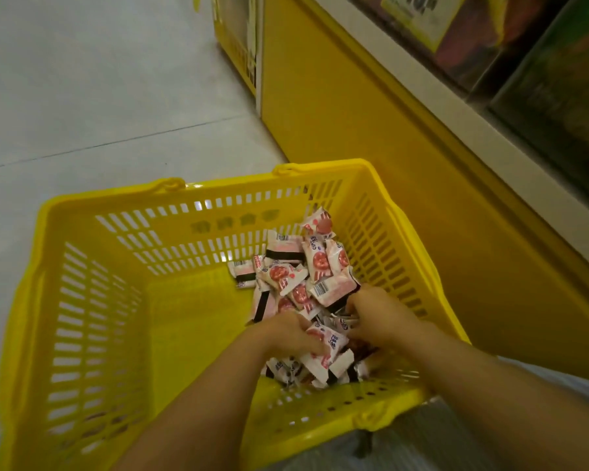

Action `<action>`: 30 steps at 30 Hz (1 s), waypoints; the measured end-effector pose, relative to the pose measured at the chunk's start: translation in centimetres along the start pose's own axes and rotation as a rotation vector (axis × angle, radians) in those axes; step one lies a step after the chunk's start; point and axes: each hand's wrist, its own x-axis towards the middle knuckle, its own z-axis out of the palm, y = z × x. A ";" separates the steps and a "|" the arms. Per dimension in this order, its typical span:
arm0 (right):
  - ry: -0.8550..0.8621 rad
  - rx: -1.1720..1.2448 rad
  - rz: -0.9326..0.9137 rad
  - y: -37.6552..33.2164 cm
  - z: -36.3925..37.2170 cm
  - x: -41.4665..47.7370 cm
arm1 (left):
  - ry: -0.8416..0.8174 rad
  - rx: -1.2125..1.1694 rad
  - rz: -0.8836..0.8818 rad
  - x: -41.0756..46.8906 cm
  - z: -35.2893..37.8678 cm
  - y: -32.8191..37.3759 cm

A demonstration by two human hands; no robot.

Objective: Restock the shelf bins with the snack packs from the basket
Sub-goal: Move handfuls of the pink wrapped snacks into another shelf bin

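A yellow plastic shopping basket [92,300] with slotted walls stands on the pale tiled floor [82,96], close against the yellow shelf base [354,113] on its right. The snack packs [303,273], small white and pink wrappers with red round prints, black bands and barcodes, lie heaped along the right side of the basket, from its far right corner down to the near wall. The left part of the basket bottom is bare yellow plastic.

Both hands reach into the pile from the near edge, forearms crossing over the basket rim. The left hand [286,334] lies on the near part of the heap; its grip is closed on snack packs, fingers curled round them, with one pack sticking out by the thumb. The right hand [378,314] sits just beside it, closer to the right wall; its grip is also bent down over several packs, fingertips buried among the wrappers. The two hands are near each other with a few packs between them.

Above the shelf base runs a white edge strip [456,107], and beyond it the shelf bins [541,79] show dark, blurred goods that cannot be made out. A yellow-green price tag [422,18] hangs at the top, its print too blurred to read.
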 end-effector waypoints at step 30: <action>-0.214 0.098 -0.276 -1.5 1.5 -0.6 | 0.409 -0.839 0.177 -2.3 -3.3 -1.9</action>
